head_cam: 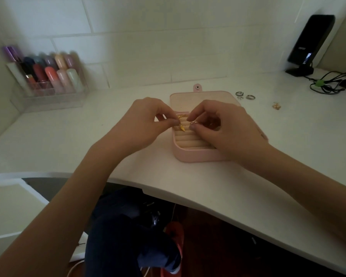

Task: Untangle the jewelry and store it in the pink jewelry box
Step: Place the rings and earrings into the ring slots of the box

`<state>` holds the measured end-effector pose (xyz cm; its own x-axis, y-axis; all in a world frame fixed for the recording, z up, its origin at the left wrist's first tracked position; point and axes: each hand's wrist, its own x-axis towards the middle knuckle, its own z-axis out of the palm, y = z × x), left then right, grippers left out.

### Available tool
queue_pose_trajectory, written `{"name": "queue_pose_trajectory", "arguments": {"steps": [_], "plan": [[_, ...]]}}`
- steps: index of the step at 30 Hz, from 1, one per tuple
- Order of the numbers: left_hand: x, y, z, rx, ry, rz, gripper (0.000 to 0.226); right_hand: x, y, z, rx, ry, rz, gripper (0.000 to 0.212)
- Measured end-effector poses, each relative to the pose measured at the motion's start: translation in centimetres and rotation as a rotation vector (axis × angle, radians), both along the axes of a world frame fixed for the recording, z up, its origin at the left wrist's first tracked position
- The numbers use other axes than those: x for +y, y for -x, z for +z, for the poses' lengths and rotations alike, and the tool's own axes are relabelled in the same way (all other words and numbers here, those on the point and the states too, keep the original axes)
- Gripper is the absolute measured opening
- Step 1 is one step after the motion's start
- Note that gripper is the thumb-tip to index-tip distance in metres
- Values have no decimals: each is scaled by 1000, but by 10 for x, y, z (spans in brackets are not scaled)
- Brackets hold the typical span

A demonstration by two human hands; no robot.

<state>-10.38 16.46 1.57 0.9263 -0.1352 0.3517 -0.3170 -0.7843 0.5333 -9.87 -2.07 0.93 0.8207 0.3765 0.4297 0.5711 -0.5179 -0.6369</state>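
Left hand (148, 120) raised over the desk, thumb and forefinger pinched on a small gold piece of jewelry (180, 123) with a pointed gold pendant hanging below the fingertips. Right hand (220, 124) facing it, just beside, thumb and forefinger pinched on a second tiny piece (194, 122), pale and glinting, possibly a ring or clasp; too small and blurred to tell, and no telling whether the two pieces are joined. Remaining fingers of both hands curled inward, hiding the palms.

Directly beneath both hands: pink jewelry box (196, 155), open, lid (188, 100) laid flat toward the wall with its snap tab (197, 88) at the far edge. Cream ring rolls (188, 139) visible in the left part of the tray; right part of the box hidden under the right hand and wrist.

Further right on the white desk (248, 176), well apart from the hands: a few silver rings (245, 95) lying close together, and beyond them a small gold tangle (276, 106), details unreadable.

Far left, by the tiled wall: clear organizer (48, 96) of coloured tubes, smeared by blur. Far right: black speaker (310, 41) on a stand, plus bundled cables (328, 84) cut off by the frame edge.
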Motion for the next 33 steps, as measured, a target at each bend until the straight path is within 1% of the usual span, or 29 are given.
{"name": "queue_pose_trajectory", "arguments": {"steps": [2, 5, 6, 9, 12, 15, 17, 21, 25, 29, 31, 33], "plan": [[-1, 1, 2, 20, -16, -19, 10, 1, 1, 0, -8, 22, 1, 12], [-3, 5, 6, 33, -14, -40, 26, 2, 1, -1, -36, 79, 2, 16], [-3, 6, 7, 37, -12, -36, 28, 2, 1, -2, -55, 104, 4, 17], [-3, 4, 8, 51, -5, -16, 18, 4, 0, -1, -110, 185, 7, 22], [-3, 0, 8, -16, -26, 4, 6, 5, -1, -1, -120, 200, 11, 24], [-3, -1, 6, -70, -41, 7, 4, 4, -1, -3, -131, 174, 17, 23], [-3, -1, 5, -53, -56, -9, 4, 4, -2, -3, -142, 172, 25, 22], [-4, 1, 5, -2, -27, -9, 3, 3, -2, -3, -146, 167, 30, 23], [-3, -1, 8, 88, -23, 32, 9, 4, -2, -4, -133, 183, 27, 23], [-3, -7, 15, 238, 123, 39, 6, 4, -2, -2, -109, 236, 30, 24], [-3, -10, 19, 334, 179, 32, 11, 4, -2, -1, -100, 265, 30, 23], [-2, -15, 21, 465, 187, 55, 15, 4, -3, 0, -102, 292, 30, 22]]}}
